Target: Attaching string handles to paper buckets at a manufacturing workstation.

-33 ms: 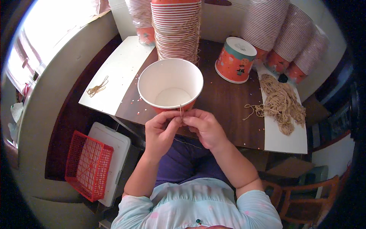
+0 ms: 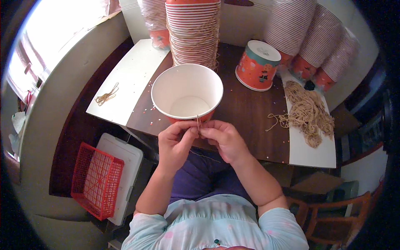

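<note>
A white-lined paper bucket (image 2: 187,89) with an orange outside stands open side up at the table's near edge. At its near rim my left hand (image 2: 178,139) and my right hand (image 2: 223,139) meet, thumbs and fingertips pinched together. Between them is a thin tan string (image 2: 198,121), part of it rising against the rim. A loose tail of string hangs below the hands over my lap. Whether the string passes through the bucket wall is hidden by my fingers.
Behind stands a tall stack of buckets (image 2: 193,37) with strings hanging from it. An upturned orange bucket (image 2: 257,66) and wrapped stacks (image 2: 291,25) are at the back right. A tan string pile (image 2: 308,110) lies right, a small string bundle (image 2: 107,95) left. A red basket (image 2: 98,181) sits lower left.
The bucket has shifted very slightly to the right. The string at the rim and its hanging tail have moved a little; both hands keep their pinch.
</note>
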Available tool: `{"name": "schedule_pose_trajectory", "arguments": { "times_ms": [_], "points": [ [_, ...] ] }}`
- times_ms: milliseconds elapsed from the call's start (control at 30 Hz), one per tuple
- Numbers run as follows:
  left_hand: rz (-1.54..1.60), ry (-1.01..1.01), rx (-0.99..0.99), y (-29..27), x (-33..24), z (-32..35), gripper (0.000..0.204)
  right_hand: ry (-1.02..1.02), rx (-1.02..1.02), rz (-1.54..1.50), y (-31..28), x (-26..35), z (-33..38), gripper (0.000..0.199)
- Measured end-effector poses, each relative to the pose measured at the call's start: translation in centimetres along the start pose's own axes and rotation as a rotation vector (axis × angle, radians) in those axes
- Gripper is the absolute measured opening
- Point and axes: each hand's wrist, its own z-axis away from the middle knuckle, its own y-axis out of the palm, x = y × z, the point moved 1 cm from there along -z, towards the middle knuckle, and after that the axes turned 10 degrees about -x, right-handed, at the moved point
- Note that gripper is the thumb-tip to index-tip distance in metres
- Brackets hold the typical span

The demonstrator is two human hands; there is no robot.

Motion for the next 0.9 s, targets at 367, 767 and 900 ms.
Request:
{"name": "schedule_pose_trajectory", "arguments": {
  "times_ms": [367,767,900],
  "points": [
    [0.128,-0.197,0.028,-0.4,0.0,-0.1,0.014,0.059,0.179,0.42,-1.6,0.2,1.6,0.016],
    [0.019,-0.074,0.016,-0.6,0.6,0.9,0.011,-0.227,-0.079,0.264,-0.1,-0.6,0.1,0.014],
    [0.019,-0.046,-0.039,-0.5,0.5,0.8,0.011,-0.327,-0.146,0.271,-0.4,-1.2,0.0,0.012]
  ]
}}
